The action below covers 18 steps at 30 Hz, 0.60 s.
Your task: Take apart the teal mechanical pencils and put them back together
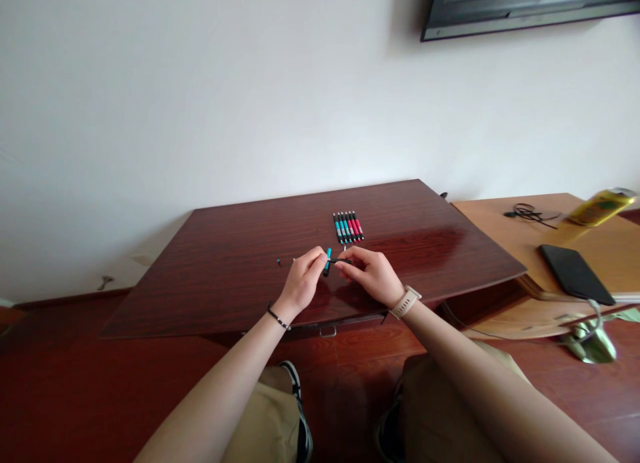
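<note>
Above the dark wooden table (240,239), my left hand (303,277) and my right hand (374,273) are close together, fingers pinched. Between them runs a slim black pen part (341,260), gripped at its left end by my left fingertips and at its right by my right. A blue pen barrel piece (329,253) with a black end shows crosswise between the hands; whether it lies on the table or is held I cannot tell. Beyond my hands, several blue and red pens (349,227) lie side by side in a row. Left of my left hand is a tiny blue-and-dark piece (279,261).
To the right, a lighter wooden cabinet (493,223) bears a coiled black cable (530,213), a yellow can (600,207) and a black phone-like slab (575,273). A screen (530,13) hangs on the wall. A green bag-like item (590,341) is below the cabinet.
</note>
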{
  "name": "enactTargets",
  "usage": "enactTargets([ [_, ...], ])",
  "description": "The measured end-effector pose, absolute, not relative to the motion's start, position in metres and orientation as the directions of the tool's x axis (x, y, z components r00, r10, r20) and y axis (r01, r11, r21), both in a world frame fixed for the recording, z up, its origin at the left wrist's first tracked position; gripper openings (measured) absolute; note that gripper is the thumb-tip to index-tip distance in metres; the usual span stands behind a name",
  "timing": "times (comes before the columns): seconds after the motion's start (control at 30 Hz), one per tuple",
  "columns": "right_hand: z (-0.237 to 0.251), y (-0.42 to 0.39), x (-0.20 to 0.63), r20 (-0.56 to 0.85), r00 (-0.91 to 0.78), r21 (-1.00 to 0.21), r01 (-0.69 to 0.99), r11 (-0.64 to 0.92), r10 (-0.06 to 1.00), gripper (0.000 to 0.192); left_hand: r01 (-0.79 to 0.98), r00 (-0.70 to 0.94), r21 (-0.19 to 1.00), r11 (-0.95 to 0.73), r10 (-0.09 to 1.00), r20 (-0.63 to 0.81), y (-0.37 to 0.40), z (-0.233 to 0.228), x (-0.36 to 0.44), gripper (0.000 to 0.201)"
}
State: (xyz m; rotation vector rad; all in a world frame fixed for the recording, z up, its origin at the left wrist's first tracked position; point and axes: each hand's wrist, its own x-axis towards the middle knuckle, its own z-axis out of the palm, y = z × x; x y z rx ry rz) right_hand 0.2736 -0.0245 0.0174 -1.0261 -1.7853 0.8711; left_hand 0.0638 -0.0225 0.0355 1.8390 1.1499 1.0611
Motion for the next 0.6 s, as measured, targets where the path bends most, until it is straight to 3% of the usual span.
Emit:
enactTargets([
  [0.2, 0.018, -0.027, 0.274, 0.340, -0.344, -0.838, 0.312, 0.448, 0.875, 0.026, 0.358, 0.190, 0.890, -0.281, 0.956, 0.225, -0.020, 0.024, 0.065, 0.056],
  [0.4, 0.020, -0.028, 0.273, 0.331, -0.387, -0.837, 0.301, 0.457, 0.861, 0.027, 0.332, 0.254, 0.890, -0.313, 0.938, 0.235, -0.021, 0.023, 0.067, 0.045],
  [0.6, 0.019, -0.026, 0.274, 0.398, -0.331, -0.816, 0.299, 0.495, 0.855, 0.023, 0.318, 0.111, 0.917, -0.242, 0.970, 0.218, -0.018, 0.018, 0.069, 0.059],
])
